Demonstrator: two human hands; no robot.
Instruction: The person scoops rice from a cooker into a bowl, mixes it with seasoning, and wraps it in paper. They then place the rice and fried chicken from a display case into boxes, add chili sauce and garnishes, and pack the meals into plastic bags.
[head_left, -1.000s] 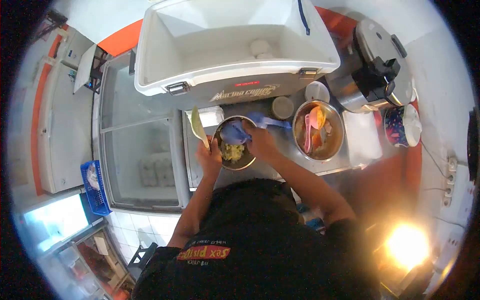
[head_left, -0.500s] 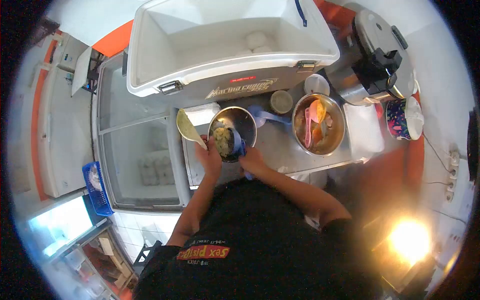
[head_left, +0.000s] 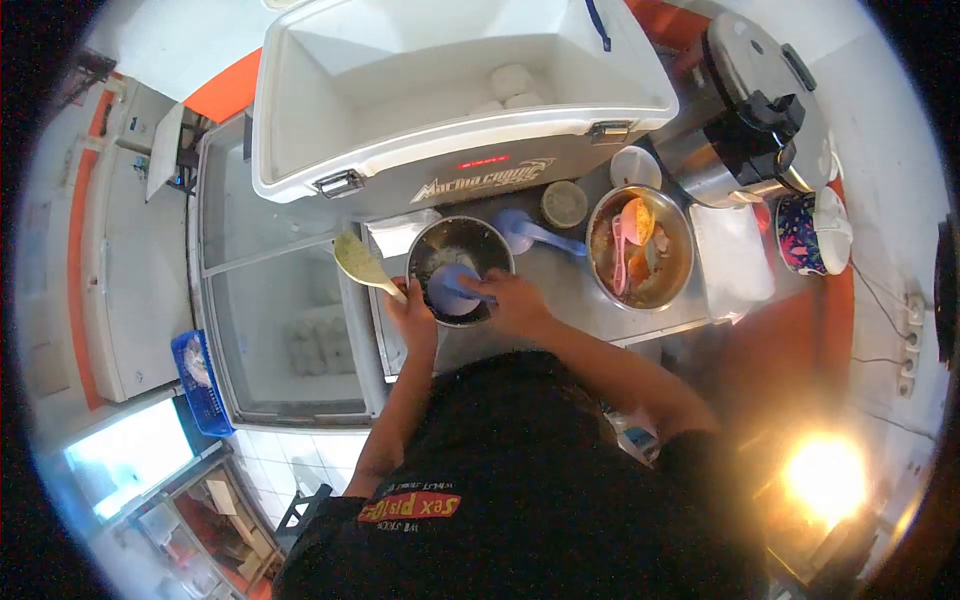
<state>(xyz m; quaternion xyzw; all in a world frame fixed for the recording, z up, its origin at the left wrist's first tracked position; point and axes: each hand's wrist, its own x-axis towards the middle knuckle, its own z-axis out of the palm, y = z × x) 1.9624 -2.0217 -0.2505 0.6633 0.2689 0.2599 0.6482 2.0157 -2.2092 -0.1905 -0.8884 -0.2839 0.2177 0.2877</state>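
Observation:
My left hand (head_left: 415, 318) is closed around the handle of a pale rice paddle (head_left: 362, 262), at the left rim of a dark-lined metal pot (head_left: 462, 232). The paddle's broad head points up and left, outside the pot. In my right hand (head_left: 515, 303) is the handle of a blue scoop (head_left: 453, 290). Its rounded bowl sits inside the pot's opening, with the smooth blue surface facing me. Specks of food cling to the pot's inner wall. Behind my right hand, a second blue scoop (head_left: 545, 237) lies on the metal counter.
A steel bowl (head_left: 685, 262) to the right holds a pink spoon (head_left: 619, 262), an orange spoon and sauce. A lidded tub (head_left: 564, 204) and white cup (head_left: 635, 172) stand behind. A large open cooler box (head_left: 470, 165) borders the back, a rice cooker (head_left: 690, 150) the right, a glass-topped freezer (head_left: 280, 370) the left.
The blue scoop in my right hand has turned over, hiding the food seen in it before. My right hand has moved over the pot, and the paddle has shifted slightly left and down.

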